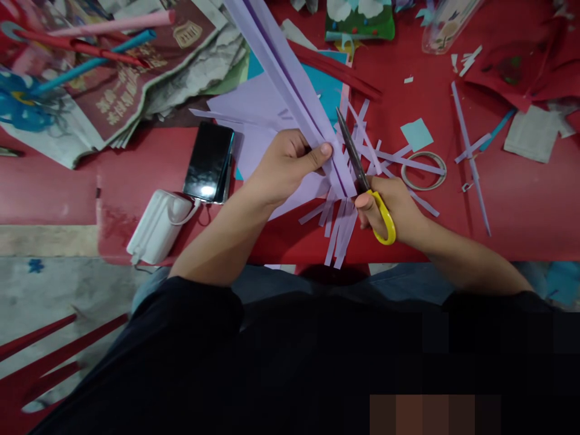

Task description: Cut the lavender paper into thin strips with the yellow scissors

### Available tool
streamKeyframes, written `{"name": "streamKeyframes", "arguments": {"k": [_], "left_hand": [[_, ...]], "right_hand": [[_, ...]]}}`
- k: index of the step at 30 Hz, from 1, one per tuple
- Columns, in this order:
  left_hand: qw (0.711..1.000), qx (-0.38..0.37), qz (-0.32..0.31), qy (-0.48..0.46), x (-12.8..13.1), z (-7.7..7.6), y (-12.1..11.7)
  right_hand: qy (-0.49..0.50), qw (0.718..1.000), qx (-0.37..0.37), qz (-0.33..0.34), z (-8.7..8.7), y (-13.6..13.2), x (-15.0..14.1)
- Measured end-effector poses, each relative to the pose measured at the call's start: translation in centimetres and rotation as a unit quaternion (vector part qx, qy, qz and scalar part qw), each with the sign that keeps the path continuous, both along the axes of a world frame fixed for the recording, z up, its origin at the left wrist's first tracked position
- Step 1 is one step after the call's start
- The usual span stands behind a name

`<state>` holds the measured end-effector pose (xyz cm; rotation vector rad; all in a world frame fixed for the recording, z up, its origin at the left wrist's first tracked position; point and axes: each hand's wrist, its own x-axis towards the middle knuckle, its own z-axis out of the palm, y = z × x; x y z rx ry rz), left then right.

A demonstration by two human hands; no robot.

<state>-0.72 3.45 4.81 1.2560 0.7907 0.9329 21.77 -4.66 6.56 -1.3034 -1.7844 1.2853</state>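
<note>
My left hand (285, 166) pinches a long folded lilac paper sheet (290, 78) that runs up and away from me. My right hand (394, 208) grips yellow-handled scissors (362, 181), whose dark blades lie along the right edge of that sheet, pointing away. Several cut lilac paper strips (339, 226) lie fanned on the red table (521, 199) under and between my hands.
A black phone (209, 160) and a white power bank (156, 226) lie left of my left hand. Newspaper (131, 84) with rolled paper tubes fills the far left. A tape ring (425, 171), a light blue square (417, 134) and paper scraps sit at right.
</note>
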Motion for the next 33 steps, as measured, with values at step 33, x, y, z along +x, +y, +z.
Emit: {"name": "streamKeyframes", "arguments": {"k": [33], "left_hand": [[0.997, -0.052, -0.059, 0.003, 1.4, 0.6, -1.9]], "right_hand": [[0.136, 0.98, -0.071, -0.129, -0.4, 1.7, -0.1]]}}
